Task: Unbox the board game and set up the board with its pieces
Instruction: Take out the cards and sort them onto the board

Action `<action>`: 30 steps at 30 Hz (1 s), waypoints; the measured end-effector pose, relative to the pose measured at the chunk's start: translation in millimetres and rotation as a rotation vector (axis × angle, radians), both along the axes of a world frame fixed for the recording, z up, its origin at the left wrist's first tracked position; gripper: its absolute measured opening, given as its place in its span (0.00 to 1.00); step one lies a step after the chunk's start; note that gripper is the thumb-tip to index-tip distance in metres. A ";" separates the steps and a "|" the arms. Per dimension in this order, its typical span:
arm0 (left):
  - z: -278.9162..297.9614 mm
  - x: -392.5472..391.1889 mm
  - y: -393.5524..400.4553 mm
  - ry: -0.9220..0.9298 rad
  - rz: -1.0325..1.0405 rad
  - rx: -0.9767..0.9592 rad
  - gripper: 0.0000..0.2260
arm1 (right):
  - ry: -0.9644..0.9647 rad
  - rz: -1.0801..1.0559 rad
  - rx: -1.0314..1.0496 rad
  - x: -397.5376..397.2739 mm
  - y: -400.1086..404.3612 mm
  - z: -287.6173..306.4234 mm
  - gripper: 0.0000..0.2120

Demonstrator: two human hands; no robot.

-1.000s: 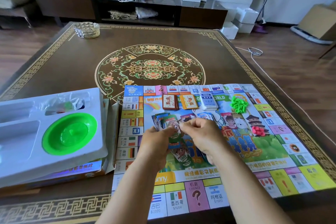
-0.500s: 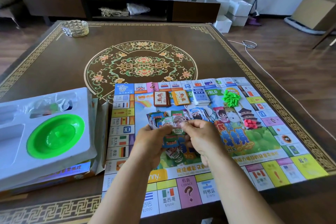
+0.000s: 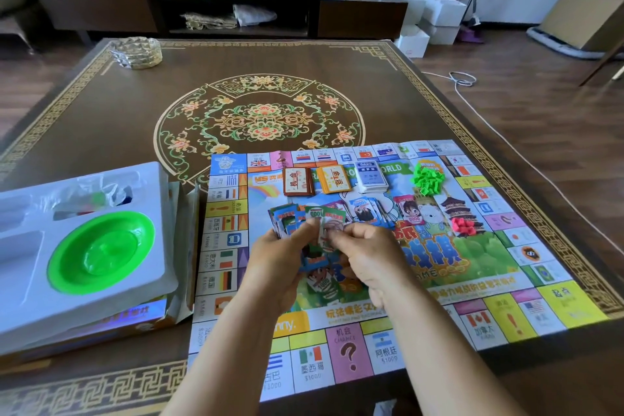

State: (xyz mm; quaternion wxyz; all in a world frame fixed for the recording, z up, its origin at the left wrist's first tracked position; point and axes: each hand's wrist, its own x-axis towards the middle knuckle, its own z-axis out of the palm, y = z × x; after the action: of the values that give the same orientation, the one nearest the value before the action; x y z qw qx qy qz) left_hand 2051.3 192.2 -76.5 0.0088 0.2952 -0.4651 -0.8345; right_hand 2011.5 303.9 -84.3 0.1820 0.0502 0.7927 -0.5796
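Note:
The colourful game board [image 3: 506,311] lies unfolded at the table's near right. My left hand [image 3: 280,263] holds a fanned stack of play-money notes [image 3: 293,216] above the board's middle. My right hand [image 3: 368,257] pinches one note [image 3: 329,230] of that stack. Three card decks lie in a row on the board: a brown one [image 3: 297,182], an orange one [image 3: 336,179] and a blue-white one [image 3: 370,177]. More notes [image 3: 366,213] lie spread just beyond my hands. A heap of green pieces [image 3: 428,179] and a smaller heap of red pieces [image 3: 463,226] rest on the board's right part.
A white plastic insert tray [image 3: 141,280] with a green bowl [image 3: 101,253] and a plastic bag of small parts [image 3: 98,194] sits on the game box at the left. A glass ashtray [image 3: 136,51] stands at the far left corner. A white cable [image 3: 479,111] runs over the floor on the right.
Both hands stay together over the board's middle, working through the notes. The camera has tilted slightly, so everything sits a little lower and to the left in the view.

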 end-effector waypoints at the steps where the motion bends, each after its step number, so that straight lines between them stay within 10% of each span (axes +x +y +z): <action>1: 0.3 -0.4 -0.5 -0.001 -0.004 0.012 0.06 | 0.006 -0.014 -0.003 -1.4 0.2 -0.7 0.09; 30: -7.9 -1.0 -3.9 -0.027 -0.014 -0.095 0.03 | -0.096 0.056 -0.064 -2.4 10.1 10.1 0.07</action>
State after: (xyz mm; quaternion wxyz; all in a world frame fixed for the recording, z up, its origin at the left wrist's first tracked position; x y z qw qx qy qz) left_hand 2050.3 188.3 -84.4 0.0104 0.3025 -0.5063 -0.8075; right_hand 2009.1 313.9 -74.2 0.2374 0.0499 0.7653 -0.5962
